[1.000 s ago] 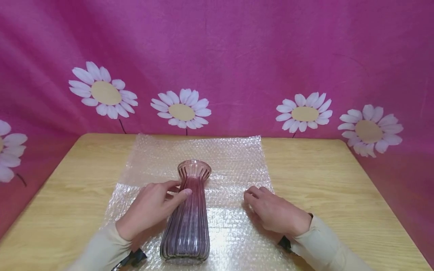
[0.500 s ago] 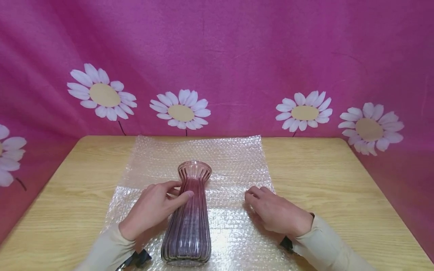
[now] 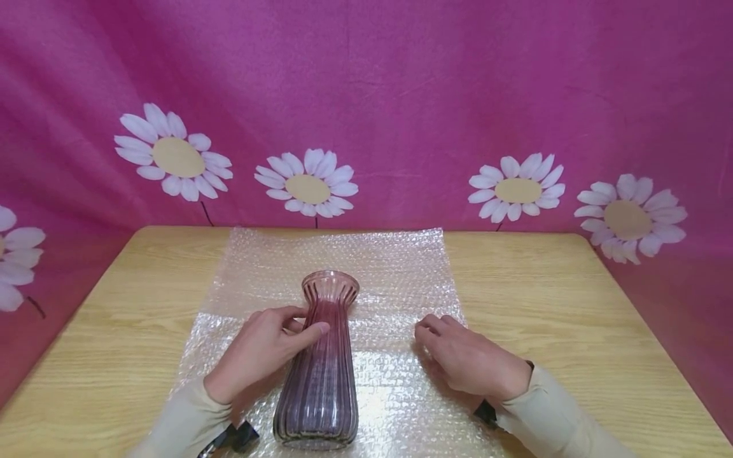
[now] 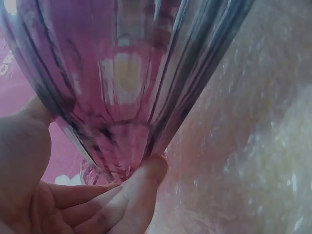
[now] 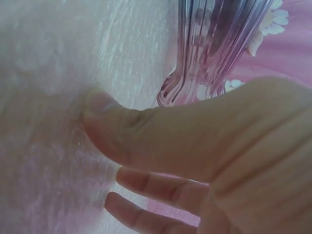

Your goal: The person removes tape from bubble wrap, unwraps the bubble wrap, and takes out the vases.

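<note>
A ribbed glass vase (image 3: 317, 381), pink at the neck and purple-grey lower down, lies on its side with its rim pointing away from me. Under it spreads a sheet of bubble wrap (image 3: 395, 273). My left hand (image 3: 260, 350) holds the vase by its neck, thumb on top and fingers round the far left side. In the left wrist view those fingers (image 4: 139, 195) reach beneath the glass. To the right, my right hand (image 3: 466, 356) rests with its fingertips on the wrap near its right edge, apart from the vase. Its thumb (image 5: 131, 126) touches the sheet.
The wooden table (image 3: 550, 286) extends on both sides of the wrap. A pink curtain (image 3: 401, 95) printed with white daisies hangs behind the table and along its sides. Black straps (image 3: 237, 439) show at both wrists.
Both hands and the vase have barely moved, shifting only a few pixels to the right in the head view. The left hand keeps its hold throughout.
</note>
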A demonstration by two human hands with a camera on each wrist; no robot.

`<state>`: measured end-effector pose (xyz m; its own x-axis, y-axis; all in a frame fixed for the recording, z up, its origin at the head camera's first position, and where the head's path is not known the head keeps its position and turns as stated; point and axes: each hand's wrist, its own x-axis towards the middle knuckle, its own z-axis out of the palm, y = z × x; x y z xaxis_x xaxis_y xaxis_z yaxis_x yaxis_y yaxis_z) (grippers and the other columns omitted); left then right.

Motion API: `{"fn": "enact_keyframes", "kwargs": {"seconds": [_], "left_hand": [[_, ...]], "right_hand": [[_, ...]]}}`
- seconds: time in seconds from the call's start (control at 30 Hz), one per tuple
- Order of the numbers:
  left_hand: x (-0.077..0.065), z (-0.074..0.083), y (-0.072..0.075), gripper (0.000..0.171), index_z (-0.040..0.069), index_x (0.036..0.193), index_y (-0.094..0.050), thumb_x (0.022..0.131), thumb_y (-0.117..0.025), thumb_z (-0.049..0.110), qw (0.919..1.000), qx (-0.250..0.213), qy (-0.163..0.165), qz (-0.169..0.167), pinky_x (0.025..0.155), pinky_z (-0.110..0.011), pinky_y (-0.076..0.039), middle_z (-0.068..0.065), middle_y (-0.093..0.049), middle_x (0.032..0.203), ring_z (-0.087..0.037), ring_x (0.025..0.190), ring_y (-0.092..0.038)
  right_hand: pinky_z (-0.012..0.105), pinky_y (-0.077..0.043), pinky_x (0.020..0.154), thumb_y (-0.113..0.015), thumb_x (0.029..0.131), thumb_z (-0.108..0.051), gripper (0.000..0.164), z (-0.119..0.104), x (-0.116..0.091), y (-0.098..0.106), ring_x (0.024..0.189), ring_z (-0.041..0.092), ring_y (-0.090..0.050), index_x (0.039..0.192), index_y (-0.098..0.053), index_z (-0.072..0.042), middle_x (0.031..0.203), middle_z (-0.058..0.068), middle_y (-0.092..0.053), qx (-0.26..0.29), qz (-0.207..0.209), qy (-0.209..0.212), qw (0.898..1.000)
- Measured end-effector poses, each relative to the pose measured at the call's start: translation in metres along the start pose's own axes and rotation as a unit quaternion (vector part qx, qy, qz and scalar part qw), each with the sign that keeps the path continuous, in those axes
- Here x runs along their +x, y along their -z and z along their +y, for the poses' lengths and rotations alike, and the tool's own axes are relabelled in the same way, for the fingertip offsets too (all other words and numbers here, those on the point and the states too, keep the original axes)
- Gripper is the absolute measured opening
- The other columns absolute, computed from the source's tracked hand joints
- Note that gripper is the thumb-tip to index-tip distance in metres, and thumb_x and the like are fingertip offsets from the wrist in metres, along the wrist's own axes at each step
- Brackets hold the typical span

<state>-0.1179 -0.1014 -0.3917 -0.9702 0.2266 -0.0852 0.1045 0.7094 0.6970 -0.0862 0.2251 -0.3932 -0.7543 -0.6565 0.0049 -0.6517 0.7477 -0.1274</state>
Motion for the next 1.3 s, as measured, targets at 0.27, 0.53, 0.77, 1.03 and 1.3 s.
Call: {"fn": "enact_keyframes", "kwargs": {"seconds": [0.27, 0.53, 0.77, 1.03, 1.3], "left_hand": [[0.001, 0.001, -0.003, 0.058, 0.010, 0.127, -0.072, 0.091, -0.073, 0.056, 0.9989, -0.039, 0.016, -0.018, 0.083, -0.034, -0.060, 0.000, -0.081, 0.097, -0.006, 0.084, -0.072], [0.000, -0.006, -0.006, 0.050, 0.013, 0.115, -0.075, 0.089, -0.076, 0.055, 0.9967, -0.075, 0.018, -0.027, 0.080, -0.030, -0.059, 0.003, -0.079, 0.089, -0.006, 0.080, -0.069], [0.001, -0.010, -0.009, 0.049, 0.011, 0.111, -0.075, 0.089, -0.076, 0.055, 0.9947, -0.096, 0.015, -0.035, 0.079, -0.030, -0.059, 0.002, -0.078, 0.085, -0.009, 0.076, -0.069], [0.006, -0.010, -0.016, 0.048, 0.005, 0.112, -0.074, 0.091, -0.076, 0.049, 0.9828, -0.171, 0.035, -0.060, 0.080, -0.030, -0.060, -0.003, -0.077, 0.084, -0.014, 0.076, -0.072], [0.006, -0.013, -0.018, 0.053, 0.000, 0.118, -0.071, 0.095, -0.072, 0.047, 0.9753, -0.203, 0.042, -0.075, 0.077, -0.031, -0.062, -0.009, -0.078, 0.094, -0.017, 0.080, -0.074]], "right_hand": [[0.036, -0.058, 0.091, -0.068, 0.093, -0.002, 0.029, 0.001, -0.001, 0.001, 0.100, 0.018, -0.056, 0.122, -0.064, -0.005, 0.119, 0.003, -0.062, 0.006, -0.016, -0.010, 1.000], [0.036, -0.059, 0.093, -0.071, 0.092, -0.002, 0.032, -0.001, -0.001, 0.000, 0.101, 0.018, -0.056, 0.122, -0.064, -0.007, 0.120, 0.002, -0.062, 0.017, -0.031, -0.019, 0.999], [0.032, -0.058, 0.086, -0.072, 0.090, -0.002, 0.029, 0.000, -0.002, 0.000, 0.095, 0.016, -0.054, 0.118, -0.064, -0.008, 0.113, 0.000, -0.061, -0.003, -0.003, 0.004, 1.000], [0.033, -0.058, 0.087, -0.071, 0.091, -0.001, 0.030, 0.003, -0.003, 0.002, 0.096, 0.016, -0.054, 0.119, -0.063, -0.008, 0.114, 0.000, -0.061, 0.001, -0.015, -0.006, 1.000], [0.034, -0.058, 0.089, -0.071, 0.091, -0.002, 0.031, 0.001, 0.000, 0.001, 0.098, 0.017, -0.054, 0.121, -0.063, -0.006, 0.116, 0.001, -0.061, -0.001, -0.016, -0.006, 1.000]]}}
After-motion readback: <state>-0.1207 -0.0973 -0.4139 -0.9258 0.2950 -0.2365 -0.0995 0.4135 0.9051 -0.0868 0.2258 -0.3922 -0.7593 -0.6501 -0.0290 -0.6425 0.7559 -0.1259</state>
